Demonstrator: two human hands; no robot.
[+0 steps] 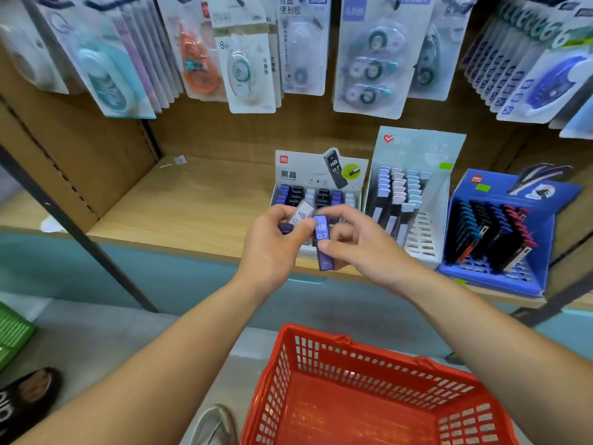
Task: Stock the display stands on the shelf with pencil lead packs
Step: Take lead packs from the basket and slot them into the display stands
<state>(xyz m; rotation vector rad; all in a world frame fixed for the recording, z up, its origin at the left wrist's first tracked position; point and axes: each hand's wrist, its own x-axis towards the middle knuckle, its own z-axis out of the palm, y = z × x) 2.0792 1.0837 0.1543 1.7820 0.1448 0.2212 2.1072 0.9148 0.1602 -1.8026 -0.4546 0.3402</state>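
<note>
Before white display stand [308, 170]: right hand [362, 248] pinches purple lead pack [322, 242], left hand [269, 248] grips white pack [302, 213]

Display stands [308, 170] sit rightward on the shelf [192, 203], basket [337, 412] seemingly below.

Up top we see blister packs of corr. tape hanging in rows: teal pack [106, 81] at left, orange pack [199, 69], white pack [247, 69] w/ "8m" on its card, triple pack [372, 65], blue packs [552, 81] far right. Lower down we've a red mesh basket [378, 364] on the pale floor [112, 342], a grey shoe [215, 425] just left of it, a black slipper [29, 396] btm left, a green basket [12, 332] at the left edge.
</note>
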